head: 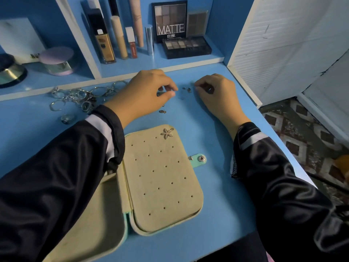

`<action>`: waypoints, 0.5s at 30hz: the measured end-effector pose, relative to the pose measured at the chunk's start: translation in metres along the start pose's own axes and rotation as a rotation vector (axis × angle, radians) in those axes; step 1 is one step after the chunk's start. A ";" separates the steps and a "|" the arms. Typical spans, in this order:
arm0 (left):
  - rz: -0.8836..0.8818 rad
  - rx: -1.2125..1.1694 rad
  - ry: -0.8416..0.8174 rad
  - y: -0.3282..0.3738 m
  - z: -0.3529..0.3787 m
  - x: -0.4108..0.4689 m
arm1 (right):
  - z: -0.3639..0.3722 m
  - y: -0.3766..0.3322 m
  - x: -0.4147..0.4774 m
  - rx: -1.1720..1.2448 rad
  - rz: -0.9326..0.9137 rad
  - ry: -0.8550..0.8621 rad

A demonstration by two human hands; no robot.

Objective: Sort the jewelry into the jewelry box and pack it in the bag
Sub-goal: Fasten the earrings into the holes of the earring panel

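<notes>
The jewelry box (162,182) lies open on the blue desk, its beige felt page dotted with holes. A silver starfish earring (167,132) is pinned at the page's top edge. My left hand (145,93) hovers beyond the box, thumb and fingers pinching a small earring. My right hand (217,93) rests on the desk to the right, fingers curled round a tiny piece. Small earrings (187,89) lie loose between the hands, and another earring (162,111) lies below my left hand. A pile of silver rings (83,95) sits at the left.
The shelf behind holds cosmetic tubes (120,38), eyeshadow palettes (186,47) and a round jar (57,60). A white panel (283,44) bounds the desk at the right, where the desk edge drops to a patterned floor (306,137).
</notes>
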State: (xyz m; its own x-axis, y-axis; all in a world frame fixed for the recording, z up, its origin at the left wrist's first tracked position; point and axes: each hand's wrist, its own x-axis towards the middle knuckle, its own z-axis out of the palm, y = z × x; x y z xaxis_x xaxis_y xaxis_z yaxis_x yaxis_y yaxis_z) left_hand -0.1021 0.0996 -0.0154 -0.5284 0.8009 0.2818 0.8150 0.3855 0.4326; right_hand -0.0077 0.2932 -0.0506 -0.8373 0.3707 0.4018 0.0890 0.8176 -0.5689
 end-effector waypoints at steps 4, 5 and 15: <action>0.009 0.000 -0.042 0.006 0.004 0.014 | 0.005 0.003 0.013 -0.010 -0.007 -0.016; 0.014 0.001 -0.055 0.007 0.006 0.016 | 0.006 0.004 0.016 -0.010 -0.016 -0.021; 0.030 -0.004 -0.081 0.007 0.014 0.021 | 0.007 0.005 0.026 0.019 -0.027 -0.095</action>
State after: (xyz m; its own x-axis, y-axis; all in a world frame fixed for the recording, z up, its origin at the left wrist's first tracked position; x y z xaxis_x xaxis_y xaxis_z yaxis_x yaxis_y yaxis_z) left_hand -0.1043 0.1250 -0.0182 -0.4825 0.8466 0.2245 0.8293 0.3591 0.4282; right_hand -0.0323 0.3036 -0.0479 -0.8869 0.3041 0.3478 0.0560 0.8180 -0.5726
